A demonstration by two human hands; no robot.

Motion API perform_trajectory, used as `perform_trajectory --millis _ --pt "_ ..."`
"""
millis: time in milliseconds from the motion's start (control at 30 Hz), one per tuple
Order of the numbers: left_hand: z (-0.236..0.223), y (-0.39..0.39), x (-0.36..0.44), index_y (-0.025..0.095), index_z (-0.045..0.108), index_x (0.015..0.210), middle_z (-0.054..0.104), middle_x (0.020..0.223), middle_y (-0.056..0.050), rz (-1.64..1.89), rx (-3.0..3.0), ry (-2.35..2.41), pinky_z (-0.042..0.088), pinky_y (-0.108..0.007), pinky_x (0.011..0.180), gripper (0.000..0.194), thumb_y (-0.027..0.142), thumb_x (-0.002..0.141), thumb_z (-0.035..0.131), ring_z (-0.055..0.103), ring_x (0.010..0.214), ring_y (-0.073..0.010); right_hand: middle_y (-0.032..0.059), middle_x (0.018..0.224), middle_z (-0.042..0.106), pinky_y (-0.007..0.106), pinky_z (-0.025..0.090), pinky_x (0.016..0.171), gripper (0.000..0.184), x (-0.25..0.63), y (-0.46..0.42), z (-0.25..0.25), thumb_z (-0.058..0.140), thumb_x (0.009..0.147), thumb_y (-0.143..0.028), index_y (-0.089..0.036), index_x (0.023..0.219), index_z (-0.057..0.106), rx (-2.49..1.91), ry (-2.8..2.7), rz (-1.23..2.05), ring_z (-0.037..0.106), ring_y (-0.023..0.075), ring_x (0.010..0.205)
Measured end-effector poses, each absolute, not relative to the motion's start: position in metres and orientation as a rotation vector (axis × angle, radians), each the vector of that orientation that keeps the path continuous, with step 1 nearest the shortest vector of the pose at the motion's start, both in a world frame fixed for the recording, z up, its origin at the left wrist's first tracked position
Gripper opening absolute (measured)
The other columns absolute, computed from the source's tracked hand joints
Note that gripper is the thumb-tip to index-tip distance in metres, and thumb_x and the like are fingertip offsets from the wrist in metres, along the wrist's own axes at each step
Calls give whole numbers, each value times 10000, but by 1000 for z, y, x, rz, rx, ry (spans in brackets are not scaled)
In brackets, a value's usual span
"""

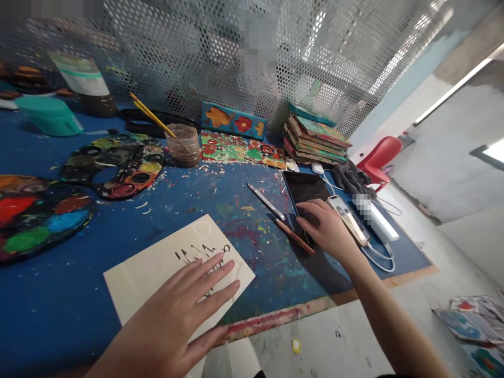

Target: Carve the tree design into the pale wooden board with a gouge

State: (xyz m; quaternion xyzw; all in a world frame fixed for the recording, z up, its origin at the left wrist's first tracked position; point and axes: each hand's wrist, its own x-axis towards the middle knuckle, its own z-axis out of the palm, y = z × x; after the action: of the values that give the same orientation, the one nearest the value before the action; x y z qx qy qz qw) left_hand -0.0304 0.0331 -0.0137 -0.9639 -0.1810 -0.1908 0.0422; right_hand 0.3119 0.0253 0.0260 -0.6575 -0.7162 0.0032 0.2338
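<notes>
My left hand [189, 304] lies flat with fingers spread on a cream-coloured board [149, 268]. Dark line marks run across the board, partly covered by my fingers. On the right, my right hand [328, 228] rests over the lower part of a black tablet [309, 186], its thumb and fingers apart near the tablet's left edge. Just left of that hand lie a brown-handled tool [295, 236], perhaps a paintbrush, and a slim silver cutter knife [265, 200]. A phone [349, 220] in a patterned case sits close by on the other side.
Paint palettes [114, 163], a water jar [183, 147] holding yellow-handled brushes and a teal container [49, 115] stand at left. Painted panels [234, 119] and stacked boards [315, 139] line the mesh at the back. White cables [388, 262] and a power strip [378, 220] lie right.
</notes>
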Motion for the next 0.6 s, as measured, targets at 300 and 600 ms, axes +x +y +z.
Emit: perform_trajectory --millis 300,600 --pt "-3 28 -25 268 477 1427 534 1455 1 -593 -2953 -595 554 -396 975 583 474 897 605 572 1268 -243 66 845 656 359 504 703 79 274 14 9 616 907 -253 -182 935 638 -1853 -2074 120 627 230 784" --pt "-9 22 -23 258 514 1398 392 1559 -82 -633 -2951 -703 536 -451 1014 519 410 906 579 443 1394 -288 66 983 724 316 532 679 204 231 -28 26 413 1008 -214 -202 1162 547 -1758 -2143 569 715 214 833"
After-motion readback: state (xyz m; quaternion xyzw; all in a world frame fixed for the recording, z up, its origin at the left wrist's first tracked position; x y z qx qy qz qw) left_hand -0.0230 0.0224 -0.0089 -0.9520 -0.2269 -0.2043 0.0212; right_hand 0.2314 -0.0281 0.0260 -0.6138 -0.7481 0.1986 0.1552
